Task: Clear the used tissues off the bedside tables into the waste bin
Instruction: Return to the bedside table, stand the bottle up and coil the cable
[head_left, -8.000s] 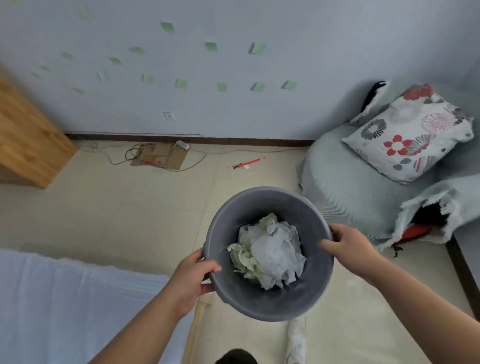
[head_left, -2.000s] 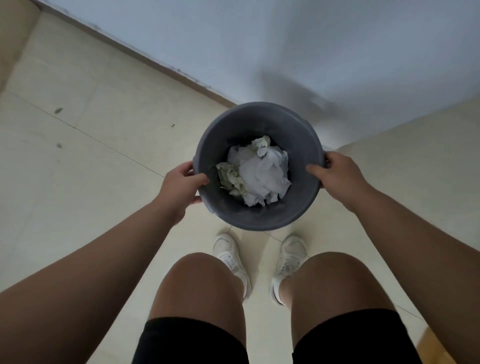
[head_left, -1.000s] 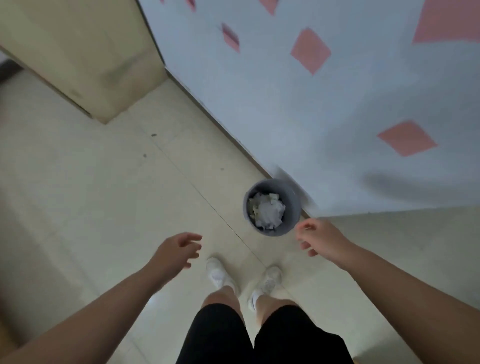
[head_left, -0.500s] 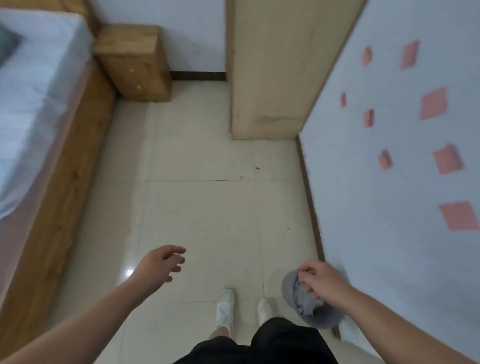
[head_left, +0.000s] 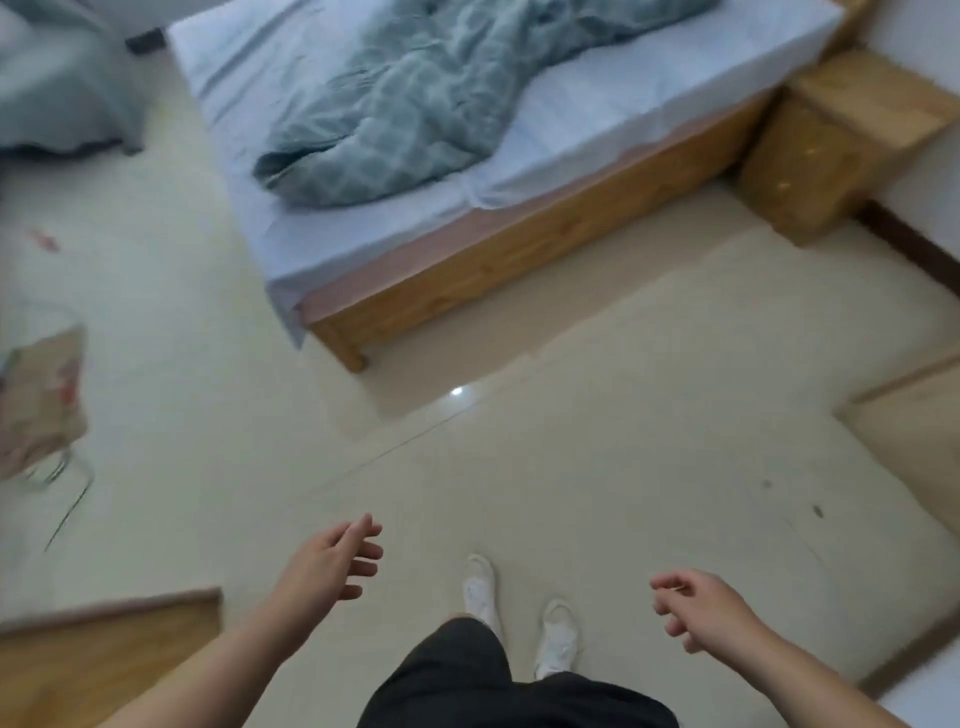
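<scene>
1. Hands first: the left hand (head_left: 332, 564) hangs with fingers loosely spread and nothing in it; the right hand (head_left: 698, 610) is half curled, also holding nothing.
2. Neither tissues nor waste bin show in this view, so their whereabouts cannot be told.
3. One wooden bedside table (head_left: 852, 140) stands far ahead and to the right of the right hand, hard against the bed (head_left: 467, 249); its visible top looks bare, though blurred.
4. Judged from the task, used tissues would be light, soft and crumpled: pinch each wad at its bulk with fingertips, gently, since damp paper tears and loose scraps drift.
</scene>
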